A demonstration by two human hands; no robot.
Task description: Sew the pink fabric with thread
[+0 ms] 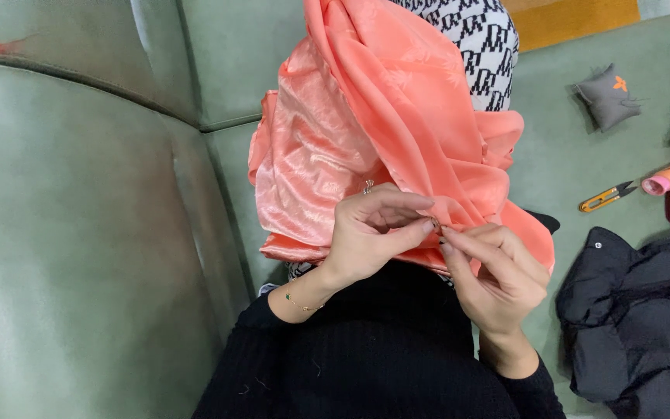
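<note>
Head camera, looking down: a bundle of coral satin fabric (381, 132) fills the centre of the frame, running from top centre down to the hands. The left hand (370, 233) and right hand (498, 275) meet at its lower edge, fingertips pinching the hem together, equally near.

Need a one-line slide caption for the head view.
Left hand and right hand pinch the edge of shiny coral-pink satin fabric over a green sofa.
</note>
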